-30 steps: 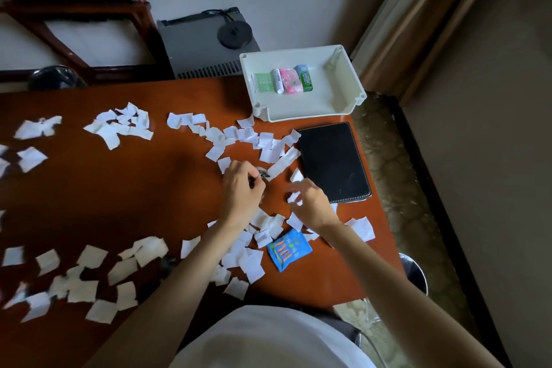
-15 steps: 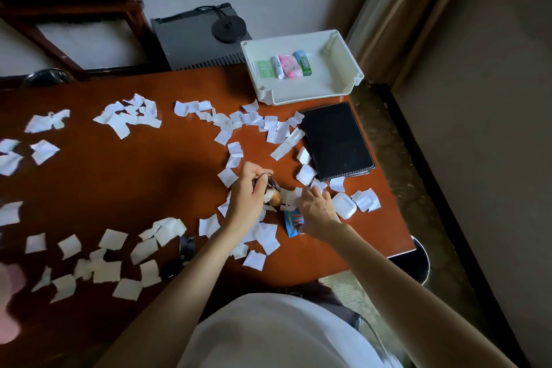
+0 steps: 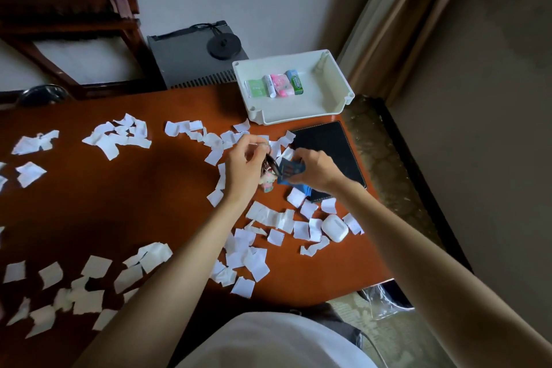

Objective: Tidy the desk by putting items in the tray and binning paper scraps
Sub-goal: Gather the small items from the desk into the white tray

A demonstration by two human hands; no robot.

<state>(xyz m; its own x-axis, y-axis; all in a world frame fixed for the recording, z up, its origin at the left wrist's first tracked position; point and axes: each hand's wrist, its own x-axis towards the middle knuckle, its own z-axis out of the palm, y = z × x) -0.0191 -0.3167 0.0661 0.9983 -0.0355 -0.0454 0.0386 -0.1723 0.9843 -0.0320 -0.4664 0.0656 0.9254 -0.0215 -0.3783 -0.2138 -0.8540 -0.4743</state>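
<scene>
So, step: I am picking small things off the desk (image 3: pixel 119 203) to put in the tray (image 3: pixel 339 81). I think this is an early part, as lots is not done yet.
Left hand: my left hand (image 3: pixel 243 172) has its fingers curled round a keyring toy (image 3: pixel 268 181), which hangs down from them.
Right hand: my right hand (image 3: pixel 319 172) pinches a blue packet (image 3: pixel 290 172) with thumb and fingers, up off the desk.
Where they are: the toy and the packet are just beside each other, between my two hands.
Tray: it sits at 1 o'clock from my hands, by the far corner. A few little packs lie in it, with room beside them.
Next move: I think both hands must reach to 1 o'clock, go over the low front wall, and let go gently.
Not done yet: a white case (image 3: pixel 334 228) at 5 o'clock from my right hand, a black notebook (image 3: pixel 334 143) at 2 o'clock, and paper scraps (image 3: pixel 119 137) all over, which go in the bin.
</scene>
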